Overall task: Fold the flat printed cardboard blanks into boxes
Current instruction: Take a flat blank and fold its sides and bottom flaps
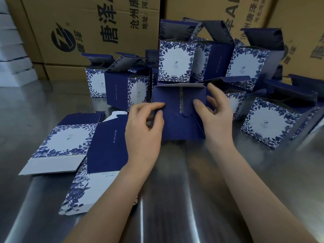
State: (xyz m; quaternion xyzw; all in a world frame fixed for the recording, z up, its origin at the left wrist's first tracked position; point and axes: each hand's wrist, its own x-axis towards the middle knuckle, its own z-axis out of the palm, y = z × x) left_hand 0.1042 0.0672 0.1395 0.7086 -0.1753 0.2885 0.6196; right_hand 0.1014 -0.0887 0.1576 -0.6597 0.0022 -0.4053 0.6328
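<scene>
Left hand [145, 125] pinches the nine o'clock edge, right hand [216, 111] clasps the three o'clock edge of the half-folded dark blue cardboard box [178, 123], seam running twelve to six.

You have the half-folded box [177, 120] upright at the centre, navy bottom facing you, flaps partly interlocked, with a narrow slot gaping between them. The flat blanks [70, 142] lie fanned at your left, navy with white, blue-floral panels. The folded boxes [175, 62] crowd behind it, some stacked, top flaps open.
</scene>
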